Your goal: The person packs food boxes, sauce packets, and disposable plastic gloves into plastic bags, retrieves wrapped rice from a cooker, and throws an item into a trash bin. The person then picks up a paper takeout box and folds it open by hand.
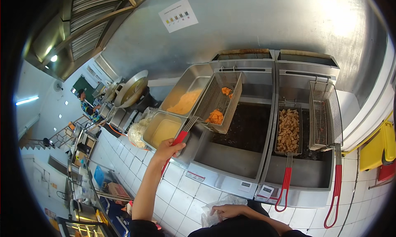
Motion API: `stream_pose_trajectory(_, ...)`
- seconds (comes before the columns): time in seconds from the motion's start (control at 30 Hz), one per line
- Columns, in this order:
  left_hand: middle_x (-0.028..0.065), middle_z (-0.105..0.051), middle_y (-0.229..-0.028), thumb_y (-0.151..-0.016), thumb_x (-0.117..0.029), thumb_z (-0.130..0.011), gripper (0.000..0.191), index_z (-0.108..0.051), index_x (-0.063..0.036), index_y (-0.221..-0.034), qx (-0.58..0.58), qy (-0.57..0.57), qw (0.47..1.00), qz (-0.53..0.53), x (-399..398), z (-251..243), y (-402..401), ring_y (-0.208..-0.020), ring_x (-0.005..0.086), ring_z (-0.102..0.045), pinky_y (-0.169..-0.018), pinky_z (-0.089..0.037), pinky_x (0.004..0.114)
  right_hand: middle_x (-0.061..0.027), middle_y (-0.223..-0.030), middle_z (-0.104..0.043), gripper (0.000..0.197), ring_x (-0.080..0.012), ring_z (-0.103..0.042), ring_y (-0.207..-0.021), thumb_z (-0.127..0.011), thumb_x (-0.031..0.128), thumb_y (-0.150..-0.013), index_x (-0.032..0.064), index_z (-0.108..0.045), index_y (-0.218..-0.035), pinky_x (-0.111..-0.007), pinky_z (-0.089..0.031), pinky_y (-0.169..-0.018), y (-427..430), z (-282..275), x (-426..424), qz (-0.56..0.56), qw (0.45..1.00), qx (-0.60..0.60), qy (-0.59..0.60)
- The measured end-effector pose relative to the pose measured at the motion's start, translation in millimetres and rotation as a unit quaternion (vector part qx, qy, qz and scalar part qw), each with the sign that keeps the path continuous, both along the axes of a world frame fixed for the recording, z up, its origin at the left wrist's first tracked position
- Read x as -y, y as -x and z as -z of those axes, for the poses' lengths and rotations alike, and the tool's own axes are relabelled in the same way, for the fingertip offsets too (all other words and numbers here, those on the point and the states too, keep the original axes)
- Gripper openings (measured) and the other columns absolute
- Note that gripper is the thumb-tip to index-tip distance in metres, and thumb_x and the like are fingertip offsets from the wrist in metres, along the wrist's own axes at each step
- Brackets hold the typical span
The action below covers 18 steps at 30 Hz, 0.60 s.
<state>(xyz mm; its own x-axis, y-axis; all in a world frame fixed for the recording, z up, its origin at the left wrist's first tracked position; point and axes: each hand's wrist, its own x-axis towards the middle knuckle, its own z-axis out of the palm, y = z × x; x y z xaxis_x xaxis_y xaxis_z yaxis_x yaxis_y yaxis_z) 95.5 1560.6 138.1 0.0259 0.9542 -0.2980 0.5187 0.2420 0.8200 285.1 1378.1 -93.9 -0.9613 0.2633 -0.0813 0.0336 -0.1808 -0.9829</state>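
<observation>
My left hand [167,151] grips the red-coated handle [179,138] of a wire fryer basket [232,108]. Tilted over the left side of a deep fryer with dark oil [249,128], this basket holds a few clumps of orange battered food [215,116]. Low in the view, close to my body, my right hand [229,211] holds a clear plastic bag [212,217]; what is inside the bag cannot be made out. Left of the basket are a steel pan of orange breading [185,101] and a smaller pan of pale yellow batter [164,128].
In the right fryer, a basket of browned fried pieces [288,130] sits beside a raised, nearly bare basket [326,113]; both red handles jut forward. Beyond the pans are a bag of pale food [138,134] and a large wok [133,90]. Another person [88,105] stands farther back.
</observation>
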Motion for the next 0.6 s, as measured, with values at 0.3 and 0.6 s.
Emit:
stream_pose_trajectory(0.3,-0.0049,-0.049,-0.060,-0.075,-0.025,-0.071,0.020,-0.061,-0.0090,-0.081,-0.057,0.027,0.998,-0.015,-15.1,18.0,11.9,-0.051,0.0040,-0.043,-0.047,-0.034,0.019,-0.0089,-0.075,-0.063,0.041,-0.0184,-0.059,-0.077,-0.042,0.008,-0.076,0.0052,-0.045,-0.116,-0.031,-0.044,-0.074,1.1,-2.0,-0.8,0.013,0.999,-0.015,0.029)
stream_pose_trajectory(0.6,-0.0034,-0.047,-0.060,-0.082,-0.029,-0.065,0.025,-0.055,-0.0071,-0.081,-0.116,-0.011,0.993,0.027,-8.1,37.6,6.5,-0.051,0.0036,-0.043,-0.044,-0.035,0.019,-0.0121,-0.082,-0.061,0.042,-0.0220,-0.059,-0.079,-0.054,0.010,-0.072,0.0055,-0.049,-0.114,-0.032,-0.043,-0.067,-5.0,-10.7,2.9,0.041,0.998,0.050,-0.004)
